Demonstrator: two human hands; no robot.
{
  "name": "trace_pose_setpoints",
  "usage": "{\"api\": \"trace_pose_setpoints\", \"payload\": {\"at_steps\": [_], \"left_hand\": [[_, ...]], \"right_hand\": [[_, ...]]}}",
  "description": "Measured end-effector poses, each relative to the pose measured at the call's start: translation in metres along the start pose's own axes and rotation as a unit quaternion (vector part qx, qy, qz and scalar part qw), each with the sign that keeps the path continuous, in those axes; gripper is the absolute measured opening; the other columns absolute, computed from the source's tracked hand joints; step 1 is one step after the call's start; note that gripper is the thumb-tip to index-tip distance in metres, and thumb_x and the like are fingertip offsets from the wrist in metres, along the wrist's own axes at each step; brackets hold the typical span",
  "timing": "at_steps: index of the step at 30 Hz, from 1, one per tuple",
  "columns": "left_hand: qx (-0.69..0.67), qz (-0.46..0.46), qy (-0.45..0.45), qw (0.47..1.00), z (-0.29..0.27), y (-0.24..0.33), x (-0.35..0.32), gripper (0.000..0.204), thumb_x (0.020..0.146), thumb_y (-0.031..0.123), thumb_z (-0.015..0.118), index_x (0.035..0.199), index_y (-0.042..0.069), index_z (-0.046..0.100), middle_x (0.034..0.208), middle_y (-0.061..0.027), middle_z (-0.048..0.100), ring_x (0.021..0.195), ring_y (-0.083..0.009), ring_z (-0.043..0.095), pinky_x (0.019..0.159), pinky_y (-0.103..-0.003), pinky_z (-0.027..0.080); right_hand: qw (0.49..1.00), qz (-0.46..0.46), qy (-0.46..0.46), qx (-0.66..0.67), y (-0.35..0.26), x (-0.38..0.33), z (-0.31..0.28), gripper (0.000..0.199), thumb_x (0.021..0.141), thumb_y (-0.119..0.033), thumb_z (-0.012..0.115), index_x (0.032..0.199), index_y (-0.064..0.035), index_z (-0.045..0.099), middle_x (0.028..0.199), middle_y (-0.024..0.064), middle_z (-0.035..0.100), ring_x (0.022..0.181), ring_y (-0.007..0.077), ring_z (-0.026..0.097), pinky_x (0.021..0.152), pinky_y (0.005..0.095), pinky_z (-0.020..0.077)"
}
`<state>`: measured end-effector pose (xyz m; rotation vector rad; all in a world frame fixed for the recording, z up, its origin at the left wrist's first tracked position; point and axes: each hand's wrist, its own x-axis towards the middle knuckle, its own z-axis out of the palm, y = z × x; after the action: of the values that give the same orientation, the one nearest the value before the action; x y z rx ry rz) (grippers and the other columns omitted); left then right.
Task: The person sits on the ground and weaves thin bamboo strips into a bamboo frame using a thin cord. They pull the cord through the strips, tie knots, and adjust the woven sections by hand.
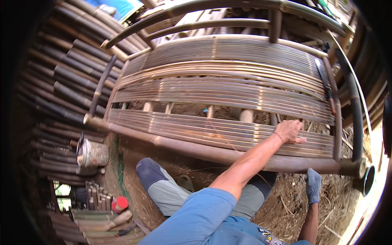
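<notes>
A bench frame of dark bamboo poles carries bands of thin split-bamboo slats [228, 92]. My bare left hand [290, 131] lies flat on the nearest band of slats [196, 128], close to its right end, fingers spread and holding nothing. Just below runs the thick front pole [196, 150]. My right hand [313, 185], in a blue glove, is under that pole's right end, fingers pointing up toward it with nothing in them. My bent knee [153, 173] in grey trousers is under the frame.
Dark bamboo poles are stacked along the left [61, 81]. A metal can [93, 153] and a red-capped container [119, 203] sit at lower left among short bamboo pieces. Bare earth and dry straw [339, 204] cover the ground.
</notes>
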<state>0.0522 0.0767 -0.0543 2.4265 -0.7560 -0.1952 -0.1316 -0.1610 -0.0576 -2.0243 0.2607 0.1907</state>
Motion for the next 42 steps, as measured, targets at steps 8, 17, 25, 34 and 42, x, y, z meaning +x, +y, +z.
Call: {"api": "trace_pose_setpoints", "payload": {"at_steps": [8, 17, 25, 34, 42], "left_hand": [[-0.002, 0.150, 0.267, 0.952, -0.071, -0.026, -0.133, 0.037, 0.084, 0.025, 0.071, 0.107, -0.001, 0.059, 0.110, -0.0185, 0.056, 0.105, -0.0337, 0.057, 0.095, -0.044, 0.049], [0.294, -0.269, 0.086, 0.913, -0.247, -0.220, -0.453, 0.041, 0.088, 0.040, 0.068, 0.097, 0.001, 0.059, 0.098, -0.0168, 0.056, 0.093, -0.0332, 0.057, 0.080, -0.043, 0.050], [-0.092, -0.186, -0.007, 0.978, -0.250, -0.240, -0.484, 0.013, 0.093, 0.017, 0.058, 0.091, 0.003, 0.058, 0.084, -0.0150, 0.060, 0.080, -0.0317, 0.061, 0.072, -0.042, 0.049], [-0.181, 0.099, -0.101, 0.973, -0.304, -0.187, -0.536, 0.021, 0.090, 0.025, 0.068, 0.090, 0.004, 0.064, 0.088, -0.0150, 0.063, 0.085, -0.0317, 0.064, 0.075, -0.040, 0.052], [0.042, -0.074, -0.104, 0.991, -0.323, -0.372, -0.423, 0.054, 0.092, 0.044, 0.065, 0.120, -0.002, 0.065, 0.118, -0.0256, 0.066, 0.111, -0.0392, 0.062, 0.096, -0.044, 0.049]], "right_hand": [[0.979, 0.137, 0.108, 0.104, 0.017, 0.001, 0.009, 0.041, 0.101, -0.037, 0.057, 0.070, -0.0110, 0.061, 0.054, -0.0031, 0.052, 0.043, 0.0054, 0.042, 0.044, 0.0231, 0.0363], [0.813, 0.312, 0.474, 0.131, 0.100, -0.172, 0.002, 0.037, 0.099, -0.039, 0.054, 0.110, -0.0037, 0.060, 0.088, 0.0088, 0.063, 0.072, 0.0162, 0.061, 0.063, 0.0342, 0.0516], [0.978, -0.073, 0.142, 0.132, -0.207, -0.178, 0.282, 0.032, 0.099, -0.014, 0.051, 0.127, 0.0010, 0.057, 0.091, 0.0078, 0.066, 0.073, 0.0132, 0.067, 0.055, 0.0243, 0.0537], [0.986, 0.034, -0.161, 0.026, -0.382, -0.073, 0.553, 0.035, 0.090, -0.037, 0.065, 0.087, -0.0025, 0.067, 0.070, 0.0079, 0.063, 0.046, 0.0161, 0.054, 0.042, 0.0346, 0.0483], [0.941, -0.335, 0.015, 0.042, -0.422, -0.079, 0.511, 0.040, 0.098, -0.029, 0.055, 0.072, -0.0002, 0.065, 0.112, 0.0213, 0.070, 0.112, 0.0279, 0.064, 0.095, 0.0390, 0.0506]]}}
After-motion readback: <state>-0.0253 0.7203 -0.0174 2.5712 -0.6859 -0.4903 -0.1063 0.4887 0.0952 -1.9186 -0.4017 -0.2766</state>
